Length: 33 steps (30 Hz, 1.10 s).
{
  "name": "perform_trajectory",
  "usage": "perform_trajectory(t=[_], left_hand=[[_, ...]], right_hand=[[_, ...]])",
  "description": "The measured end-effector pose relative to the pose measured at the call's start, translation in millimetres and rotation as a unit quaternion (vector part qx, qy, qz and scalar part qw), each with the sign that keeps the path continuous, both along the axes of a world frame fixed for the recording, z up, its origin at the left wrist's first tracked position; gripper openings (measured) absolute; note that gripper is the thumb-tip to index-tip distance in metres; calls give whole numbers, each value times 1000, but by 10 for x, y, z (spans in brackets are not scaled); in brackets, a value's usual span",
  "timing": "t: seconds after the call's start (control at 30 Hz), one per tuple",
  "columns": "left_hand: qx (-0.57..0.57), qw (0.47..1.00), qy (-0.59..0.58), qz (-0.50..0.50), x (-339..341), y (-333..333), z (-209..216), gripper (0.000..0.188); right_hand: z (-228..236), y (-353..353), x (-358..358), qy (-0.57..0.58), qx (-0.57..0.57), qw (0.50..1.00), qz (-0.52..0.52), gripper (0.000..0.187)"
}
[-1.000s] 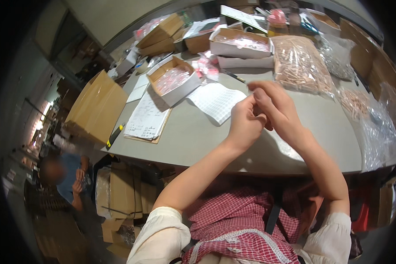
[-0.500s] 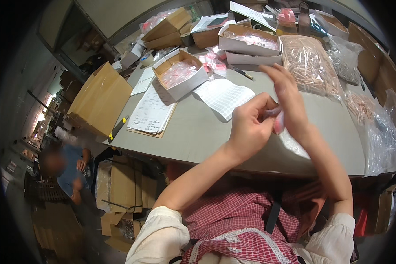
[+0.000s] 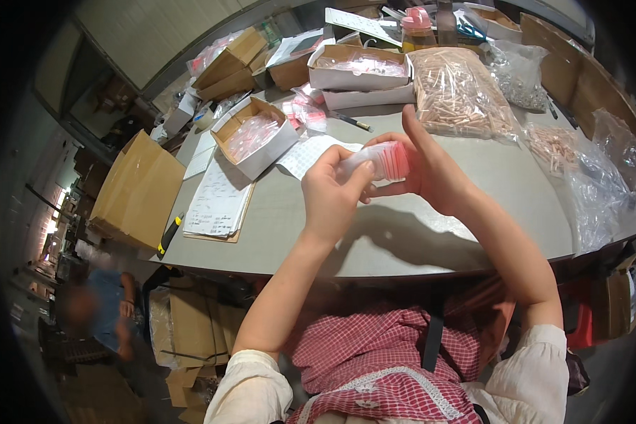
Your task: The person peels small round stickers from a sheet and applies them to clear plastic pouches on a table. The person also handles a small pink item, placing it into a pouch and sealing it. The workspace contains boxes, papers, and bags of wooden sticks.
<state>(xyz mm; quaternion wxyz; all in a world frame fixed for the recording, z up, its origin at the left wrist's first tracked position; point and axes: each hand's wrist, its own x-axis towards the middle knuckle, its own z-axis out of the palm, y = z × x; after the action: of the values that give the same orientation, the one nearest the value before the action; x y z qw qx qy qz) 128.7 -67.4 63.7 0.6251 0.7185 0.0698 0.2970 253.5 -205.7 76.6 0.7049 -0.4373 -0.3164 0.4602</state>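
Note:
A stack of small clear zip bags (image 3: pixel 387 162) with pink-red edges is fanned out above the table. My left hand (image 3: pixel 330 199) pinches it at the clear end, with the thumb on top. My right hand (image 3: pixel 437 173) is open beside the red edges. Its thumb points up, and its fingers stretch behind and under the stack, with the palm close to it. Part of those fingers is hidden by the bags. Partly behind my left hand lies a white sheet of small labels (image 3: pixel 302 157).
White boxes of small clear bags stand at the left (image 3: pixel 284 138) and back (image 3: pixel 364 93). A large bag of wooden pegs (image 3: pixel 466 92) lies back right, near a crumpled plastic bag (image 3: pixel 597 205). At the left are papers on a clipboard (image 3: pixel 219 201) and a yellow-black cutter (image 3: pixel 169 237).
The bag stack, mostly hidden between my hands before, now shows fanned out. My right hand has lowered, its palm turned to the bags. The view has shifted somewhat.

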Motion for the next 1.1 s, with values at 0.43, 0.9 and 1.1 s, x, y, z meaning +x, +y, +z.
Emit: perform_trajectory(t=[0.43, 0.9, 1.1], left_hand=[[238, 925, 194, 221, -404, 831, -311, 27], [72, 947, 217, 224, -319, 1744, -590, 21], [187, 951, 236, 74, -20, 1652, -602, 27]], right_hand=[[-442, 12, 478, -276, -44, 941, -190, 24], [114, 724, 240, -276, -82, 957, 11, 23], [34, 1141, 291, -177, -62, 982, -8, 30]])
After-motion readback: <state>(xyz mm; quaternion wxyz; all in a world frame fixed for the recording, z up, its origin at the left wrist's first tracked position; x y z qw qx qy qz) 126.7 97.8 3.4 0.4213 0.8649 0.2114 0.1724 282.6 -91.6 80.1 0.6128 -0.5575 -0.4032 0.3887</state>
